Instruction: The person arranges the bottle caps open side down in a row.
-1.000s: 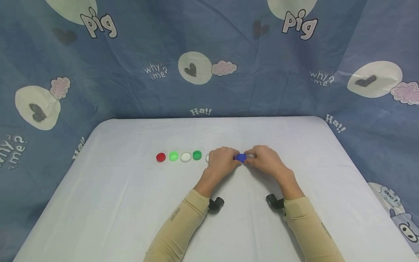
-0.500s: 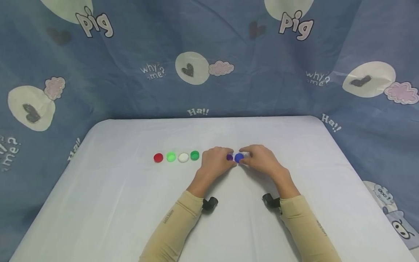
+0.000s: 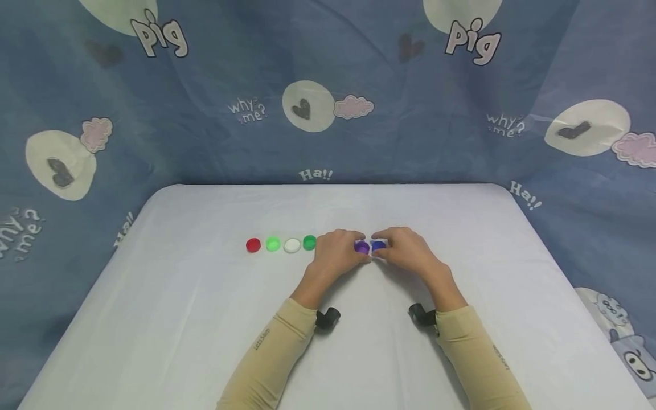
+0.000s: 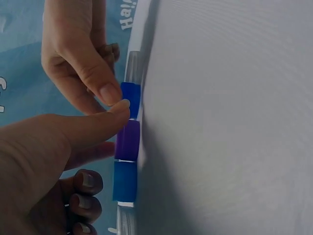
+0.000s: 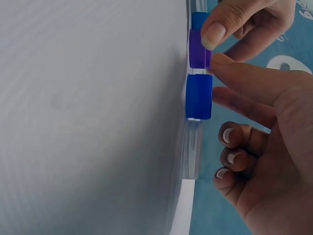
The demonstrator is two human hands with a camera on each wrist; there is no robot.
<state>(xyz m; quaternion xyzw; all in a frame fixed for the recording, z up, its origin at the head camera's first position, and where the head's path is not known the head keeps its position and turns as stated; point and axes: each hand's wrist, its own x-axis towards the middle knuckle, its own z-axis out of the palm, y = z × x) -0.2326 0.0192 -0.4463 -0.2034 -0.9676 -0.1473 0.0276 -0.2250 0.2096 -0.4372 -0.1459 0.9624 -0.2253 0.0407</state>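
Note:
Small round plastic caps stand in a row on the white table. My left hand (image 3: 335, 250) has its thumb and index finger spread around the purple cap (image 3: 361, 247). Around the dark blue cap (image 3: 378, 245) are the thumb and index finger of my right hand (image 3: 410, 249). The two thumbtips nearly meet above these caps in the wrist views. Firm contact with either cap cannot be made out. A lighter blue cap (image 4: 125, 181) lies beside the purple one, hidden under my left hand in the head view. Past the dark blue cap is a clear cap (image 5: 191, 149).
Left of my hands the row continues with a dark green cap (image 3: 310, 242), a white cap (image 3: 292, 245), a light green cap (image 3: 273, 244) and a red cap (image 3: 253, 245). A blue printed cloth (image 3: 215, 142) hangs behind the table (image 3: 205, 341).
My left hand has shifted left from the dark blue cap, and the purple cap now shows between its fingers. My right hand has moved slightly left around the dark blue cap.

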